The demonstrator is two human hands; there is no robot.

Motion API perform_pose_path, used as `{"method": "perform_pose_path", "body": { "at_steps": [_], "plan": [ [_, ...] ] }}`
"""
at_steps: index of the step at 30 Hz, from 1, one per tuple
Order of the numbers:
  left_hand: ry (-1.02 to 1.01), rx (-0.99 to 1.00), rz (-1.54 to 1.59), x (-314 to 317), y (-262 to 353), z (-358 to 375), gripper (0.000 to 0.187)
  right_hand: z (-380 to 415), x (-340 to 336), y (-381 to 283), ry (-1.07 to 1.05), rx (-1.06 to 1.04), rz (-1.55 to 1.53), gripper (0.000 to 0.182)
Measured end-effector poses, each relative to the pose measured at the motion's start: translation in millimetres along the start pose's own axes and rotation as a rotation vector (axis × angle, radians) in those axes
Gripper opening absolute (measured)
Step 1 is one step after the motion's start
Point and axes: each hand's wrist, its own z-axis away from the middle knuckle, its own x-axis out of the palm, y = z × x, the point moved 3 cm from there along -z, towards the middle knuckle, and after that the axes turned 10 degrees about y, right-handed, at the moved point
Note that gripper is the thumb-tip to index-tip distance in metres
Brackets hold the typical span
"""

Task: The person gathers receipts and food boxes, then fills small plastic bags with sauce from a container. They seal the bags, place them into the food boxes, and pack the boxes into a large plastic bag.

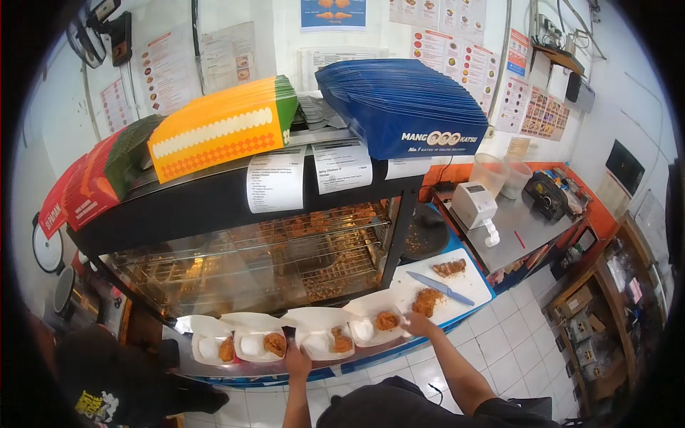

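- Fingers of our left hand (297, 360) are too small to read; its grip we cannot tell, touching a dark object by the boxes (319, 344).
- Our right hand (417, 324) rests at the cutting board (471, 284) edge, near fried chicken (426, 302); grip unclear.

You get a bright, evenly lit view with soft shadows; fisheye distortion bends the edges, a black vignette rings the frame, and fine detail blurs.

Four open food boxes (319, 342) in a row along near worktop (371, 353) edge; left hand (296, 360) at third box; right hand (419, 324) beside cutting board (467, 285); knife (440, 288) on board.
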Motion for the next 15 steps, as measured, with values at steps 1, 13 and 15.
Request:
{"method": "perform_pose_path", "body": {
  "at_steps": [1, 13, 15],
  "plan": [
    [0.043, 0.056, 0.040, -1, -1, 2, 0.034, -13, -35, -22, 0.061, 0.019, -0.010, 0.049],
    [0.000, 0.126, 0.125, -33, -20, 28, 0.032, -89, -373, -309, 0.943, -0.408, -1.087, 0.017],
    [-0.009, 0.130, 0.197, -45, -24, 30, 0.032, -90, -372, -313, 0.841, -0.456, -1.131, 0.017]
  ]
}}
